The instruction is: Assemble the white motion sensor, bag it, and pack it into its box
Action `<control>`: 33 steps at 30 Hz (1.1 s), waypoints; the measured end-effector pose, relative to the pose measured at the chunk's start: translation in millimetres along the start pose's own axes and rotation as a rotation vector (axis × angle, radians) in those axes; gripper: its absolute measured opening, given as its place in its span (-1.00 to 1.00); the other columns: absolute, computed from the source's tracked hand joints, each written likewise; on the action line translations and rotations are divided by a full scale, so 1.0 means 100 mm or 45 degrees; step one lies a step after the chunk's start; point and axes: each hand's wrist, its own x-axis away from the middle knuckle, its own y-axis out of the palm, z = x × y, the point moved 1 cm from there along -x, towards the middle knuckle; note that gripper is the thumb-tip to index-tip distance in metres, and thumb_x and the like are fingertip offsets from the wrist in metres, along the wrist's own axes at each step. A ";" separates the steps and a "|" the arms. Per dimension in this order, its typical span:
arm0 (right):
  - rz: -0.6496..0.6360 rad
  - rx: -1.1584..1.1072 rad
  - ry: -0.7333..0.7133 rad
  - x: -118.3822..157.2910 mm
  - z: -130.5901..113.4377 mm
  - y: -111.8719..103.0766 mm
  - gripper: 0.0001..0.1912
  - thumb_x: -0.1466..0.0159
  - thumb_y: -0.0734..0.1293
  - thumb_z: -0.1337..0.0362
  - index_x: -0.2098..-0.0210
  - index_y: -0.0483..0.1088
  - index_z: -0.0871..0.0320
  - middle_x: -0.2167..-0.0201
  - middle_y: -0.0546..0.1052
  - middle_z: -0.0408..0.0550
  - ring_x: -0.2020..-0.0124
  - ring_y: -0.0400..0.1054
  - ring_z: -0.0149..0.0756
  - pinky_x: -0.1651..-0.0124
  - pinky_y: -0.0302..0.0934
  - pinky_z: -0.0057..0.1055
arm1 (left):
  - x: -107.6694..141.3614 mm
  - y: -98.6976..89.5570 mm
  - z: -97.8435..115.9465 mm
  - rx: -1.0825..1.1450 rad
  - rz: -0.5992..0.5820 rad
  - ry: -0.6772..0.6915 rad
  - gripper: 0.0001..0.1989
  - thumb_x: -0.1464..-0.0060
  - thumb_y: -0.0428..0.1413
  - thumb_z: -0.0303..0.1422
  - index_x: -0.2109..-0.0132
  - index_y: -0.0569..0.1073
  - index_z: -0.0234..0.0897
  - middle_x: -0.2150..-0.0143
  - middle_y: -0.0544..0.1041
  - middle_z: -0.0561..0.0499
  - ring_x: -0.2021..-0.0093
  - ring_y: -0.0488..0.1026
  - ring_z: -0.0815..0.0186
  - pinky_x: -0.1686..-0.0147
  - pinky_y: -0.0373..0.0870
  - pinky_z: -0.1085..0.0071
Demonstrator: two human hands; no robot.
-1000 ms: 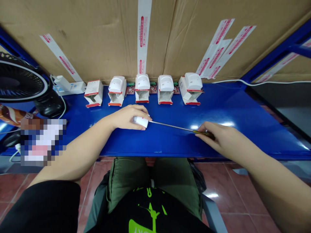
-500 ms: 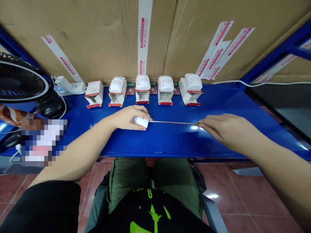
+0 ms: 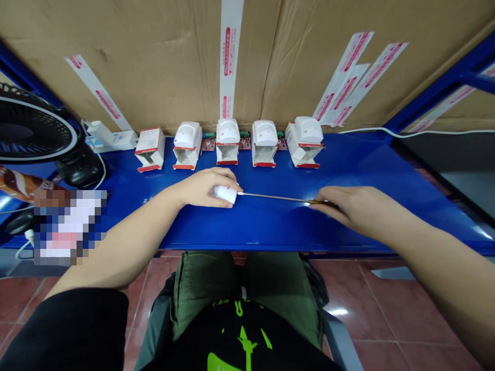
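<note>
Head view: we find the left hand [image 3: 203, 188] closed on a white casing [image 3: 225, 194], the right hand [image 3: 359, 210] with fingers [image 3: 327, 198] gripping a screwdriver [image 3: 274, 197], handle [image 3: 323, 203] mostly hidden.

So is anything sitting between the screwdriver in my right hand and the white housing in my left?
Nothing visible stands between them. The screwdriver runs in a straight line from your right hand to the end of the white plastic housing held in your left hand, and its tip appears to reach the housing.
</note>
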 end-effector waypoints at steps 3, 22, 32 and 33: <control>-0.032 0.051 0.008 -0.01 0.02 0.00 -0.47 -0.59 0.11 -0.10 0.20 0.60 -0.04 0.21 0.78 0.06 0.30 0.66 0.05 0.36 0.31 -0.16 | 0.00 0.00 0.00 -0.007 -0.004 0.002 -0.64 -0.31 0.39 -0.12 -0.17 0.73 -0.09 -0.15 0.68 -0.17 -0.13 0.65 0.02 -0.26 0.57 0.02; 0.320 0.053 -0.133 0.06 -0.02 0.13 -0.64 -0.63 0.20 0.09 0.26 0.48 0.00 0.35 0.69 0.02 0.42 0.59 -0.10 0.35 0.36 -0.23 | -0.01 0.01 0.00 0.039 0.018 -0.021 -0.64 -0.27 0.43 -0.15 -0.16 0.73 -0.10 -0.11 0.68 -0.14 -0.09 0.65 0.06 -0.22 0.58 0.09; 0.457 0.203 -0.347 0.03 -0.07 0.14 -0.64 -0.65 0.24 0.17 0.31 0.42 0.03 0.47 0.62 -0.06 0.49 0.55 -0.18 0.39 0.32 -0.29 | -0.01 0.01 0.00 0.088 0.009 -0.062 -0.64 -0.21 0.46 -0.18 -0.13 0.74 -0.08 -0.08 0.68 -0.11 -0.07 0.65 0.09 -0.18 0.58 0.13; 0.423 0.169 -0.333 0.03 -0.06 0.15 -0.62 -0.65 0.22 0.16 0.33 0.40 0.02 0.47 0.61 -0.05 0.50 0.54 -0.19 0.40 0.32 -0.30 | -0.02 0.01 0.00 0.099 0.011 -0.071 -0.64 -0.20 0.46 -0.19 -0.12 0.74 -0.07 -0.07 0.68 -0.10 -0.05 0.65 0.10 -0.18 0.58 0.13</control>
